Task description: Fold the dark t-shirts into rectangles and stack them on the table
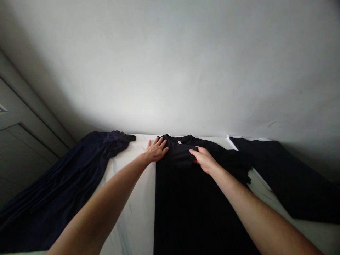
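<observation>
A black short-sleeved shirt lies spread out with its neckline toward the wall and a small white label inside the collar. My left hand presses flat on its left shoulder edge, fingers spread. On the upper chest, my right hand pinches the end of the left sleeve, which lies folded inward across the shirt. The right sleeve stays stretched outward, partly behind my right forearm. The shirt's lower end runs out of view.
White marbled table beneath, backed by a pale wall. A dark navy garment with a gathered top lies at left, beside a grey panelled door. On the right lies another black garment with something white under its edge.
</observation>
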`<state>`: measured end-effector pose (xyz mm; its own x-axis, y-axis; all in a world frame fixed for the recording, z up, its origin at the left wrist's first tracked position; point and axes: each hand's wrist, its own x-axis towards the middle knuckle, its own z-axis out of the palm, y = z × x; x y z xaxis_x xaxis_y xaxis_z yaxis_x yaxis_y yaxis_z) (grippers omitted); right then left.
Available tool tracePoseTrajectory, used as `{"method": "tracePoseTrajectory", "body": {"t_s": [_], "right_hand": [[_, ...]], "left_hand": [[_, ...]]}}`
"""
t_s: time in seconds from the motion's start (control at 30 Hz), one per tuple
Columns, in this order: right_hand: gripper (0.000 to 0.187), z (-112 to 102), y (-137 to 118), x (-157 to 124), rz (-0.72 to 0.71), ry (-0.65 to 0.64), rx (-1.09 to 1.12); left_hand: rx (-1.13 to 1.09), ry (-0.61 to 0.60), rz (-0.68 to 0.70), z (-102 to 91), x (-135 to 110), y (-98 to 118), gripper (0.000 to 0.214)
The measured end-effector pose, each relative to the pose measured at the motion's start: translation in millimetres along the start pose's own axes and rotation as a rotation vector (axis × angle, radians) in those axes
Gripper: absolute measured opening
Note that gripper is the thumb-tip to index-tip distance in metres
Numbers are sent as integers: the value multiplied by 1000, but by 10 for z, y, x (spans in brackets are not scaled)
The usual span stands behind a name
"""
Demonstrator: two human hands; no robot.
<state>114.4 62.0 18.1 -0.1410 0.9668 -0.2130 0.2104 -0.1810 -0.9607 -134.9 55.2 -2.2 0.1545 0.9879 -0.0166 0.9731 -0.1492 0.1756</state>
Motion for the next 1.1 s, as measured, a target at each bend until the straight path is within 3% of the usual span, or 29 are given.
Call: {"method": "tracePoseTrajectory", "body": {"t_s": [0.2,0.27,0.43,0.53,0.63,0.7,0.77,0.9,1.0,1.1], "right_hand": [[46,56,-18,-160,48,-99,-202],[58,10,6,-157,14,-56,-301],[61,-93,17,-309,-168,191,-588],[52,-46,32,-744,-431,161,-679],[46,60,166,-1424,-669,-95,-730],[49,119,330,-1930,-729,-265,-761],[59,151,534,-2420,-754,-338,-804],[70,149,925,-3255,-799,-286,-936],[63,130,1115,-3742,-861,-185,-1034],[52,113,1256,-4126,-899,4,-948]], "left_hand": [[16,-16,4,0,-6,-13,67],[18,-26,5,-17,-5,-14,66],[19,-14,-26,-102,-77,101,61],[45,29,25,-179,-268,297,61],[69,14,155,-241,-589,509,62],[81,-19,225,-247,-856,611,62],[89,-46,262,-212,-1161,673,62],[76,-102,301,-58,-1882,750,62],[61,-123,319,39,-2458,853,63],[46,-108,356,76,-3034,1051,64]]}}
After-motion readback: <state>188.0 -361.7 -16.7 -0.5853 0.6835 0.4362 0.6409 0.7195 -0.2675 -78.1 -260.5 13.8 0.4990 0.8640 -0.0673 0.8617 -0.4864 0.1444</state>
